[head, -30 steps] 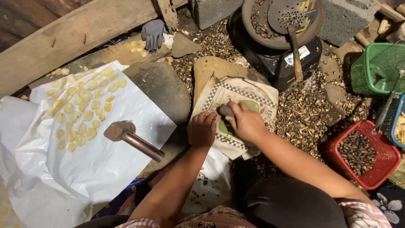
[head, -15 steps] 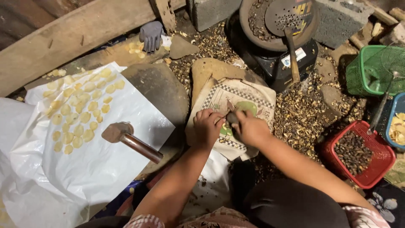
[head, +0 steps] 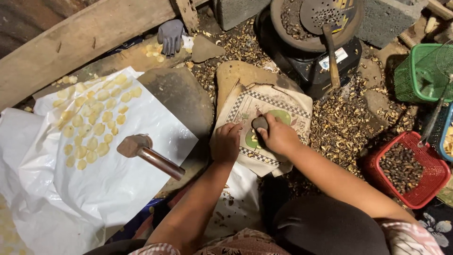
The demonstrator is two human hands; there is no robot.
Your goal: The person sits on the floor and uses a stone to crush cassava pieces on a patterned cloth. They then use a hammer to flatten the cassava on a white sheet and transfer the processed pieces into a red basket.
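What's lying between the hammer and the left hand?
In the head view, white plastic sheet and a dark flat stone lie between the hammer and left hand.

**Tight Quarters Around the Printed Cloth**

The printed cloth (head: 278, 111) offers bare room toward its far edge. To its left, the flat dark stone (head: 181, 97) lies open, but the hammer (head: 148, 153) rests just beyond on the white plastic sheet (head: 118, 189), beside rows of yellow pieces (head: 92, 127). Ahead, the black stove (head: 314, 71) and its ladle handle (head: 331, 59) block the way. On the right, scattered shells (head: 344, 127) cover the floor up to the red basket (head: 408, 174) and the green basket (head: 420, 73).
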